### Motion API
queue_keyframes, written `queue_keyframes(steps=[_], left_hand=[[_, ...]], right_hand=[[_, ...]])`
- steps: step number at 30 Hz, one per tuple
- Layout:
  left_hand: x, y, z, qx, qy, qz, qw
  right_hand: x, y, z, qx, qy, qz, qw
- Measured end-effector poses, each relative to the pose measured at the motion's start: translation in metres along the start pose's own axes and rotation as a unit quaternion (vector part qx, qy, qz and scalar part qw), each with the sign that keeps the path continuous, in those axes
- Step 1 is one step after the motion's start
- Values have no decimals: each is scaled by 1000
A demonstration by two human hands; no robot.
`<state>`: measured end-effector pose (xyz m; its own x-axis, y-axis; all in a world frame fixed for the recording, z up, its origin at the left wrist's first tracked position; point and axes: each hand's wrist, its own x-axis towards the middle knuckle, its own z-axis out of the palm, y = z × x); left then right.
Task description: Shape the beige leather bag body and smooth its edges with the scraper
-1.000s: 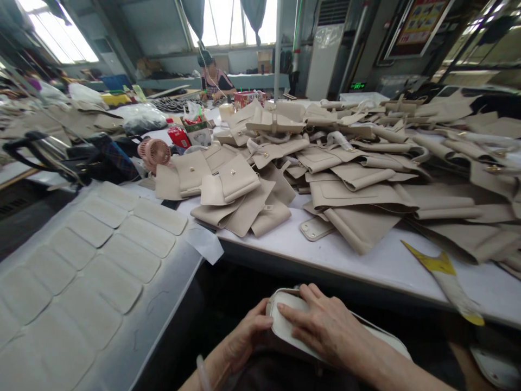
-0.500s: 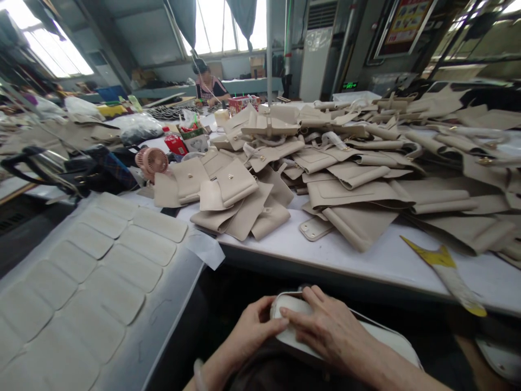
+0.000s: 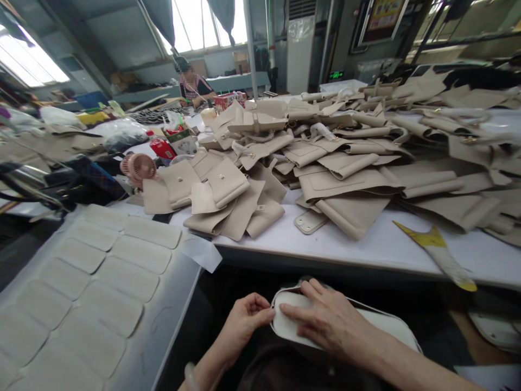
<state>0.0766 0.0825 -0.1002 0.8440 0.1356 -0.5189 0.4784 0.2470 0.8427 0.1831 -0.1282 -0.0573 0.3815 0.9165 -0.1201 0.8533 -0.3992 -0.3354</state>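
Observation:
A white rounded bag piece (image 3: 386,325) with a thin raised edge lies low in front of me, below the table's front edge. My left hand (image 3: 247,320) is at its left end, thumb and forefinger pinched together at the rim. Across the piece's left part rests my right hand (image 3: 331,315). One finger presses the white face and other fingers reach over the far edge, gripping it. A dark object (image 3: 306,279) shows partly behind those fingers. The underside of the piece is hidden.
Beige bag parts (image 3: 350,187) are heaped on the white table (image 3: 268,247). A yellow-and-white tool (image 3: 435,252) lies near its front edge. Cream rounded panels (image 3: 118,307) cover a sloping board at left. A pink fan (image 3: 139,168) stands behind; a person (image 3: 193,87) sits farther back.
My left thumb has drawn back from the white face to a pinch at the left rim. My right hand stays on the piece. The camera view has shifted slightly.

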Motion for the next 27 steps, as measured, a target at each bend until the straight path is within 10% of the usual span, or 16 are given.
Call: queue_keyframes(steps=[14, 27], left_hand=[[-19, 9, 9, 282, 91, 141, 945], [-19, 8, 21, 229, 85, 102, 964]], right_hand=[[3, -10, -10, -44, -23, 0, 999], [2, -12, -3, -43, 33, -9, 999]])
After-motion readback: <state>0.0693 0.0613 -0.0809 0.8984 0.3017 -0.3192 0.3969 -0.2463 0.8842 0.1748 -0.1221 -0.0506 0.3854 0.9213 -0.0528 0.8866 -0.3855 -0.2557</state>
